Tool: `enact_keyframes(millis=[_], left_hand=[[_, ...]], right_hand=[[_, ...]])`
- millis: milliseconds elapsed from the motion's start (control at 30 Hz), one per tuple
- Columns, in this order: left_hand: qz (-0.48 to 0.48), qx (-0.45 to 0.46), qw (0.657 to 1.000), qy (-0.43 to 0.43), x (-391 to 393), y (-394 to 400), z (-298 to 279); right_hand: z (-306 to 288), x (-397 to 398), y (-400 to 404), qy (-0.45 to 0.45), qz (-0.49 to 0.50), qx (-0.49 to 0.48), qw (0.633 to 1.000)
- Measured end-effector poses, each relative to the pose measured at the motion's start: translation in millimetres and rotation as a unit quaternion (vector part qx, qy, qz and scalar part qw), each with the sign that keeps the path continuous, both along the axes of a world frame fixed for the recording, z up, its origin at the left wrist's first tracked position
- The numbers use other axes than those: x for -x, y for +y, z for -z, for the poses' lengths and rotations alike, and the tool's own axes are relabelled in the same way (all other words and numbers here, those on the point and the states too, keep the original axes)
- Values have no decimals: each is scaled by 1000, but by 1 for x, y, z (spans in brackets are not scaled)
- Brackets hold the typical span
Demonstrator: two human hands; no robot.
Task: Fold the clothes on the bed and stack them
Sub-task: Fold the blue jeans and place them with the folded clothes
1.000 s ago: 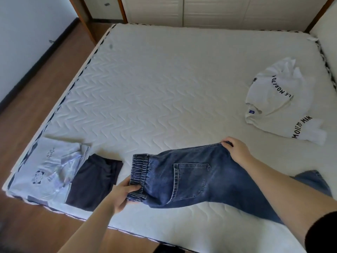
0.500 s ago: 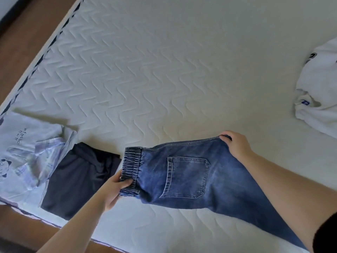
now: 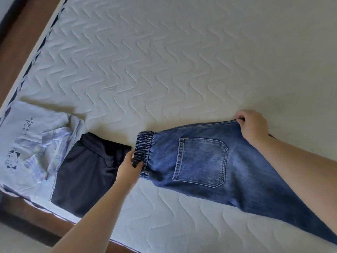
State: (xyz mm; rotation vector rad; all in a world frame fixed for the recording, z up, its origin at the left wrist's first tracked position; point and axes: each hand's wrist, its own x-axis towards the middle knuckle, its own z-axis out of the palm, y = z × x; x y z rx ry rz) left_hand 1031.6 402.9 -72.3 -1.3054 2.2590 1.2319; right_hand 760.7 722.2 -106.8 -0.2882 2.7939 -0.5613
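Most of the view is taken up by the bed (image 3: 182,61), a white mattress quilted in a zigzag pattern, with a dark-patterned trim along its left edge and brown floor (image 3: 16,28) beyond it. Next in size, the blue jeans (image 3: 228,167) lie across the near right part of the bed, back pocket (image 3: 200,162) facing up, the elastic waistband (image 3: 143,152) pointing left and the legs running off toward the lower right corner. They appear folded lengthwise, one leg over the other.

Left of the jeans, near the bed's near-left corner, a pale blue shirt (image 3: 23,136) lies folded, with a small cartoon print and some lettering on it. A dark navy garment (image 3: 85,172) lies folded partly over the shirt's right side, just beside the waistband of the jeans.

Both bare forearms reach in from the bottom and right. The right hand (image 3: 254,127) has its fingers curled over the far edge of the jeans, gripping the denim around the seat. The left hand (image 3: 128,169) pinches the elastic waistband at its near end, thumb on top of the gathered fabric, and lies over the edge of the dark navy garment.
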Motion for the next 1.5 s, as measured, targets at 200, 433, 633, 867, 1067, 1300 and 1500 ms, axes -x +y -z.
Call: enact_keyframes(millis=[200, 433, 633, 867, 1067, 1300, 1500], left_hand=[[243, 356, 895, 115, 10, 30, -1], [469, 358, 807, 21, 36, 50, 34], [486, 359, 793, -73, 35, 50, 61], [493, 343, 794, -91, 40, 50, 68], [498, 347, 788, -108, 42, 51, 74], [499, 314, 788, -178, 56, 53, 63], [403, 320, 853, -82, 88, 103, 7]], right_hand=[[-30, -81, -48, 120, -78, 61, 988], [8, -145, -96, 21, -207, -57, 976], [43, -99, -56, -5, -193, -174, 966], [50, -81, -58, -95, -205, -170, 959], [57, -75, -57, -128, -219, -138, 957], [29, -63, -50, -192, -260, -90, 942], [-27, -74, 31, -81, -178, 35, 980]])
